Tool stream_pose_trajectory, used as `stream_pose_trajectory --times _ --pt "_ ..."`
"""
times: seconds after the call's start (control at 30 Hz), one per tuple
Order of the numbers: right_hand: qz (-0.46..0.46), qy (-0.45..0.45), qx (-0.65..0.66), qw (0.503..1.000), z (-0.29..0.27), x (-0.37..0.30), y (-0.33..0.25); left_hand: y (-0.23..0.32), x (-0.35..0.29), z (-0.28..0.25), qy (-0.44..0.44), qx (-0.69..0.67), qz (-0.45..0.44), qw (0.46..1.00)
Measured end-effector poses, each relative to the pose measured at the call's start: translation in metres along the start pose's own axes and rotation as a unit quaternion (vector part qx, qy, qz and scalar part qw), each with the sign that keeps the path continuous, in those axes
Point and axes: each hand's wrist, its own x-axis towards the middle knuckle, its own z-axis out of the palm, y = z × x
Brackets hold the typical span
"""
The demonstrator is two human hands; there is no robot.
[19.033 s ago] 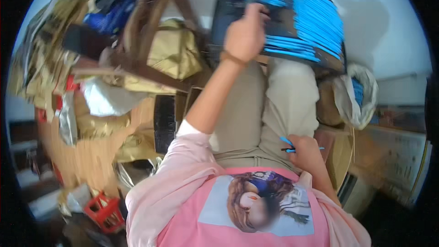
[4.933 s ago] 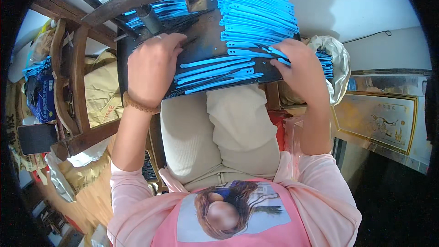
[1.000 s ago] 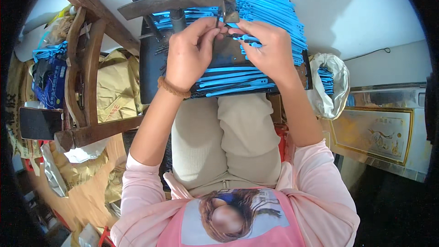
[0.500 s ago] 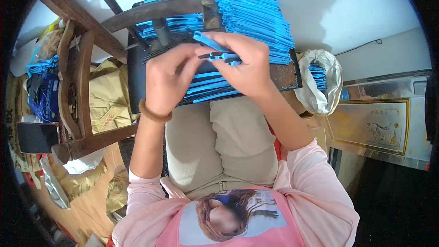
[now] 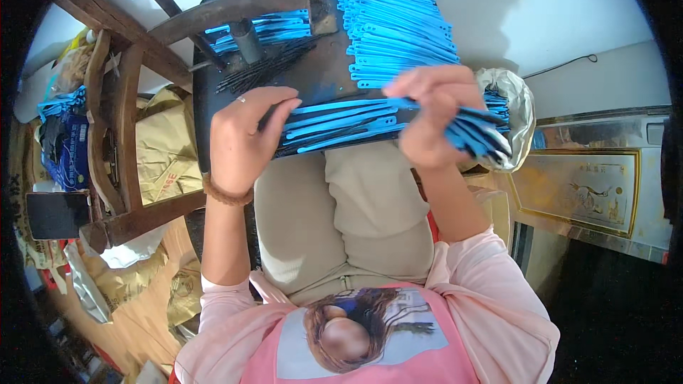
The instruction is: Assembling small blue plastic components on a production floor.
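Observation:
My right hand (image 5: 437, 114), smeared by motion, is closed around a bundle of blue-and-black strips (image 5: 478, 136). The bundle fans out past the little-finger side, in front of the white sack. My left hand (image 5: 245, 131) wears a brown band at the wrist. Its thumb and forefinger are curved with a small gap, and I see nothing between them. Beside those fingertips lies a loose row of long blue strips (image 5: 341, 124) with holed ends, along the near edge of the dark work table (image 5: 331, 64). Thin black strips (image 5: 267, 67) lie heaped beyond my left hand.
A large stack of blue strips (image 5: 395, 28) covers the table's far right. A wooden frame (image 5: 242, 7) arches over its left side, by an upright metal cylinder (image 5: 246, 44). The white sack (image 5: 523, 99) at right holds more strips. Brown paper bags (image 5: 167, 146) stand at left.
Both hands were together over the table, handling blue and black strips. They have parted: the right swung rightward with its bundle, and the left shifted slightly left and nearer.

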Motion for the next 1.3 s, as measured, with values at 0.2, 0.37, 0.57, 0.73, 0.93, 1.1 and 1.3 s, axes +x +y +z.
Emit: stream_pose_trajectory --times 0.2,0.37,0.57,0.73,0.93,1.1,1.3 --pt "0.053 0.025 -0.026 0.998 -0.054 -0.009 -0.018 -0.004 -0.001 -0.008 0.033 0.022 -0.034 0.999" --pt "0.115 0.013 -0.106 0.988 -0.077 -0.027 -0.003 -0.014 0.011 -0.01 0.066 0.103 0.005 0.992" --pt "0.108 -0.05 -0.164 0.979 -0.064 -0.003 -0.005 -0.02 0.015 -0.007 0.014 0.176 -0.042 0.983" --pt "0.094 -0.26 -0.349 0.896 -0.061 0.025 -0.007 -0.023 0.018 -0.004 -0.009 0.23 -0.049 0.972" --pt "0.134 -0.423 -0.437 0.782 -0.072 0.02 0.006 -0.021 0.022 -0.002 -0.014 0.234 -0.04 0.971" --pt "0.15 -0.443 -0.444 0.764 -0.065 0.024 0.008 -0.012 0.021 -0.005 -0.007 0.252 -0.034 0.967" --pt "0.146 -0.46 -0.464 0.743 -0.061 0.026 0.011 0.009 0.024 -0.009 0.019 0.173 -0.017 0.985"
